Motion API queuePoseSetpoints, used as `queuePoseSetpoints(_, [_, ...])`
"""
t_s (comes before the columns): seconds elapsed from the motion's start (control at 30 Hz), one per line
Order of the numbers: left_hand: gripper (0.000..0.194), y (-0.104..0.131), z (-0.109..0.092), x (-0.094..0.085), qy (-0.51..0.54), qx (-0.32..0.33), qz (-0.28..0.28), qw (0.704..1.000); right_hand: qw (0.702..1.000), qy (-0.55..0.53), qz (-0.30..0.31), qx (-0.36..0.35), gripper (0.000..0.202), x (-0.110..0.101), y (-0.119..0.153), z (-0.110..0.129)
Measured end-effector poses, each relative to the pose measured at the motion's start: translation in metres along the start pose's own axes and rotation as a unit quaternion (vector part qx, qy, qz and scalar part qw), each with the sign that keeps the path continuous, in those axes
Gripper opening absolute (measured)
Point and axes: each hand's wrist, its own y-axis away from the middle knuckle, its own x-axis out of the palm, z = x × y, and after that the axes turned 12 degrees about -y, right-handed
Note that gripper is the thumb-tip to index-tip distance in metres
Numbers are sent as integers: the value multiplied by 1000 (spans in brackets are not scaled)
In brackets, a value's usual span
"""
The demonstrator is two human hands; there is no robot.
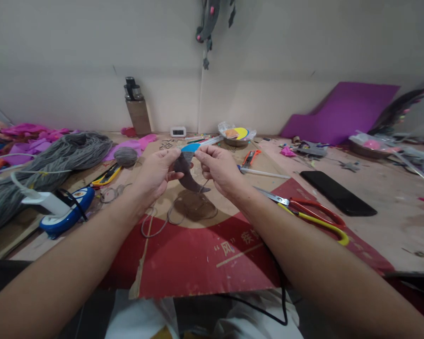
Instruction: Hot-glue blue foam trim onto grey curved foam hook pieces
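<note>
Over the cardboard, my left hand (159, 174) pinches the left edge of a dark grey crescent-shaped piece (186, 175) with a blue upper part (191, 148). My right hand (217, 169) is closed at the blue part's right side, thumb and fingers pressed together. A thin grey strand of yarn runs below the right fingers near the crescent's pointed tip. Loose loops of grey yarn (159, 231) lie on the cardboard underneath. How the yarn joins the crescent is hidden by my fingers.
Red-and-tan cardboard (191, 263) covers the table's front. To the right lie scissors (304, 207), a black phone (337, 192) and an orange cutter (250, 159). Leftward are a yarn ball (126, 157), a grey skein (74, 153), a yellow cutter (107, 176) and a blue power strip (69, 216).
</note>
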Motion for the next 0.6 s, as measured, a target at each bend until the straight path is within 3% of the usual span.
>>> queuePoseSetpoints(0.4, [19,-6,-6,-12,-39,58,-17,997,998,60,11,13,23,-8,-3,1])
queuePoseSetpoints(0.53, [15,-14,-12,-27,-25,22,-9,999,997,75,8,13,22,-11,-6,2])
queuePoseSetpoints(0.6, [11,-20,-15,-36,-1,-3,-31,1000,997,78,5,14,20,-14,-7,3])
